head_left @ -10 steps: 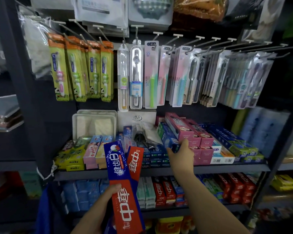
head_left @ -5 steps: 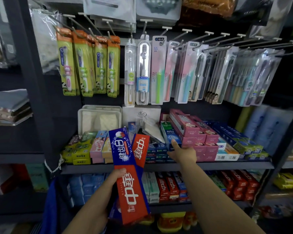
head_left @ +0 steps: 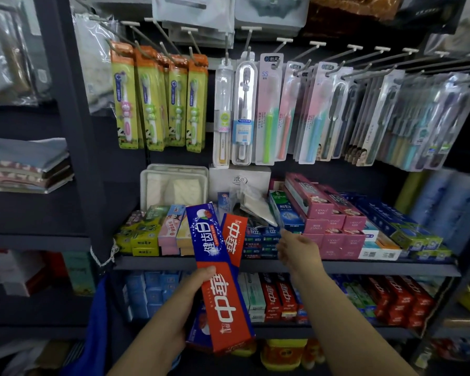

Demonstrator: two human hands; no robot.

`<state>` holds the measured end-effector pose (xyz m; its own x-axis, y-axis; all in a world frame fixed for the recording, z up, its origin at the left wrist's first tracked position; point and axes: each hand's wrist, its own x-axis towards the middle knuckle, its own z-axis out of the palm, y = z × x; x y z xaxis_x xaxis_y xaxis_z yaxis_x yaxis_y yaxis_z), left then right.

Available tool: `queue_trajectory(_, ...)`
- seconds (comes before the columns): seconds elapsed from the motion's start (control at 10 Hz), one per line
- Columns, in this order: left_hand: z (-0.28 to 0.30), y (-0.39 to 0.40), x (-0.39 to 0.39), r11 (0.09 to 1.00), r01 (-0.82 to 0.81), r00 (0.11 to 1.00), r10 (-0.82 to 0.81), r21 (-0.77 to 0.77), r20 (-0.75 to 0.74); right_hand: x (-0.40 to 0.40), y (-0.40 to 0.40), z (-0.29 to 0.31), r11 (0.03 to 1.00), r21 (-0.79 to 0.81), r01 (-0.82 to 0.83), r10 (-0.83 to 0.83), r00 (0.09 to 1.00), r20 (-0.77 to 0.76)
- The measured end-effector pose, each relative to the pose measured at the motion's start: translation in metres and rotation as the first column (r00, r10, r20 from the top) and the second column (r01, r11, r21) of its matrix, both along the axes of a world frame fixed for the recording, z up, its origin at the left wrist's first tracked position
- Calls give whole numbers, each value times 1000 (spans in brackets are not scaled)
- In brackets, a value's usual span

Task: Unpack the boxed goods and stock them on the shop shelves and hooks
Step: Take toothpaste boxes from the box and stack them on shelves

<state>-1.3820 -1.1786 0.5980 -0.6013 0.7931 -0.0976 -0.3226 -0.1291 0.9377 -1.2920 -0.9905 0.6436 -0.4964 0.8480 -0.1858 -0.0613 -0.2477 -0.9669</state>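
My left hand [head_left: 183,308] grips long red and blue toothpaste boxes [head_left: 224,297], tilted upright in front of the middle shelf [head_left: 364,267]. At least two boxes are stacked in that grip. My right hand [head_left: 299,251] reaches toward the shelf with relaxed fingers and holds nothing. Its fingertips are just below a blue and green toothpaste box [head_left: 284,213], which leans against the pink boxes [head_left: 329,213] on the shelf.
Packaged toothbrushes [head_left: 255,109] hang on hooks above the shelf. More toothpaste boxes [head_left: 278,294] fill the lower shelf. A white tray [head_left: 174,185] stands at the shelf's back left. Folded cloths [head_left: 25,164] lie on the left rack. A dark upright post [head_left: 73,131] divides the racks.
My right hand has let go of the blue and green box on the shelf and drawn back a little. My left hand with the red and blue boxes has stayed about level.
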Motion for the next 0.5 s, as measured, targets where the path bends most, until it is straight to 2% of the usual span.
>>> queue_trajectory(0.1, 5, 2, 15, 999, -33, 998, 35, -39, 53, 30, -37, 2, 929, 156, -335, 285, 918, 276)
queue_trajectory(0.2, 13, 12, 29, 990, -93, 984, 108, -108, 141, 56, -67, 2, 828, 132, -545, 458, 793, 402)
queue_trajectory(0.3, 9, 18, 40, 983, -114, 983, 133, -145, 126, 69, -78, -5, 797, 113, -594, 510, 761, 401)
queue_trajectory(0.5, 8, 30, 55, 971, -148, 986, 160, -187, 51, 87, -75, -18, 859, 54, -509, 473, 829, 297)
